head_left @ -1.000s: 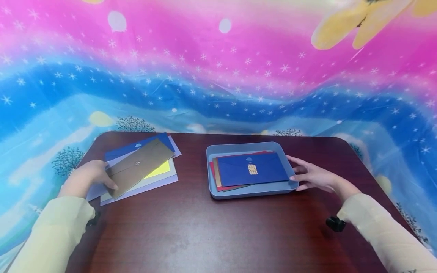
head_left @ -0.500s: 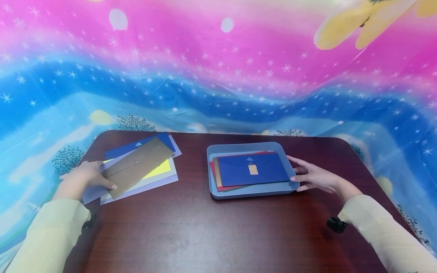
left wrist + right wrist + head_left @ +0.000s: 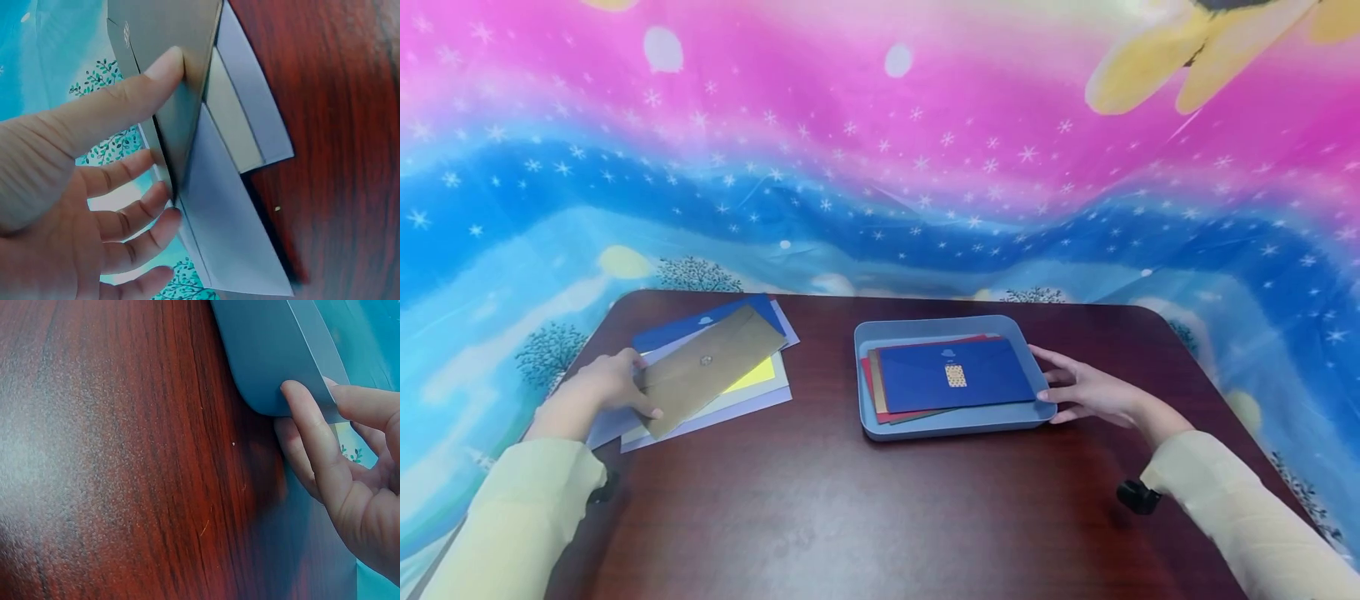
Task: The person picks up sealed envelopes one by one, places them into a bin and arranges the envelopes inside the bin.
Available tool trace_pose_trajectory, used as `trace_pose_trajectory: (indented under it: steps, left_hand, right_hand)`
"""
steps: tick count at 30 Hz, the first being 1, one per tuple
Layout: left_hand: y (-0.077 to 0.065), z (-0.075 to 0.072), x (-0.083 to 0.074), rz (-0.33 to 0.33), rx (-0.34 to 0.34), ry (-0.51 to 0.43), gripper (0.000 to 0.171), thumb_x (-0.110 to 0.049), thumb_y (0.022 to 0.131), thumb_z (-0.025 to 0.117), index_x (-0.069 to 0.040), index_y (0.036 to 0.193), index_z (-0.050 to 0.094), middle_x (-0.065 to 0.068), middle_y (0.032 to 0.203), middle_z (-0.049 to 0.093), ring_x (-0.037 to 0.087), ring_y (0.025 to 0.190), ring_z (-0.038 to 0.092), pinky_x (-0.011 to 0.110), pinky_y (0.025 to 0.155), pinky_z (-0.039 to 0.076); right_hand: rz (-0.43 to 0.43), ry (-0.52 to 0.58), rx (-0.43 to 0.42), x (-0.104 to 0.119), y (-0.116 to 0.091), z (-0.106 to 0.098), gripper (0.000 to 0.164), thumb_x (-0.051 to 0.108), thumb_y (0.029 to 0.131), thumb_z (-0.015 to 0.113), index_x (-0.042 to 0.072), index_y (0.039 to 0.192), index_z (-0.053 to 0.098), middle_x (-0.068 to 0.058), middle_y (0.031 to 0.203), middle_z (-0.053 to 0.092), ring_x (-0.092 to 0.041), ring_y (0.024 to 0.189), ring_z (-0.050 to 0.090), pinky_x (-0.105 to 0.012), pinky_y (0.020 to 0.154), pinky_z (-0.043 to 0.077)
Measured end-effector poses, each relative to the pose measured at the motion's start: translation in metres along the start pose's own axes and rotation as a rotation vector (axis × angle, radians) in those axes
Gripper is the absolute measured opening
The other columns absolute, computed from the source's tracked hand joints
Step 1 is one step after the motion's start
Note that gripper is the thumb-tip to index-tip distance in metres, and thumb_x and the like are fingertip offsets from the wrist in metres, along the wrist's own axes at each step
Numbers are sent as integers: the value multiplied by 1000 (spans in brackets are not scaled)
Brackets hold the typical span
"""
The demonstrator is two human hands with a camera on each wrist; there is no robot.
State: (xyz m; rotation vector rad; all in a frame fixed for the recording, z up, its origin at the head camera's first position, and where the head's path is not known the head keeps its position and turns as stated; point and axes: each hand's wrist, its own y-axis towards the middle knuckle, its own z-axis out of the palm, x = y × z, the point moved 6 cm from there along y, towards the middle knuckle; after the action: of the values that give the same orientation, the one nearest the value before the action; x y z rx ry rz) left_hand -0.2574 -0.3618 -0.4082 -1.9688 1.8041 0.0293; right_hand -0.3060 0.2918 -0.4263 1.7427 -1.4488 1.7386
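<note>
Nearest were two pale yellow sleeves, with the shiny brown table between them. A small black thing sat by the right wrist.

The left hand was over on the left side, and its fingers pinched a brown envelope. The thumb pressed on top, near the lower end, and the other fingers were at the edge. The brown envelope lay slanted across a messy pile. Pale purple paper and a bit of bright yellow paper poked out under it.

The right hand had its fingers spread, clamped on the right end of a blue-gray tray. The tray sat flat, well apart from the pile. In it, a dark blue envelope with a patterned square lay on top, and red and tan edges stuck out below.

Farther back, another blue envelope lay partly under the brown one. Behind the table hung a pink and blue cloth with white stars and little trees.
</note>
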Motion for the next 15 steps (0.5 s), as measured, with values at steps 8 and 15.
trace_pose_trajectory:
  steps: [8, 15]
  left_hand:
    - [-2, -4, 6, 36, -53, -104, 84, -30, 74, 91, 15, 127, 43, 43, 127, 46, 59, 110, 49, 69, 90, 44]
    - [-7, -15, 11, 73, -99, -355, 68, -24, 94, 75, 15, 139, 43, 44, 135, 47, 52, 114, 57, 58, 89, 54]
  right_hand:
    - [8, 10, -5, 1, 1, 0, 93, 10, 102, 65, 20, 166, -1, -38, 153, 28, -34, 114, 65, -46, 87, 59]
    - [16, 6, -2, 2, 1, 2, 93, 10, 102, 65, 20, 166, -2, -39, 153, 27, -34, 115, 63, -46, 87, 59]
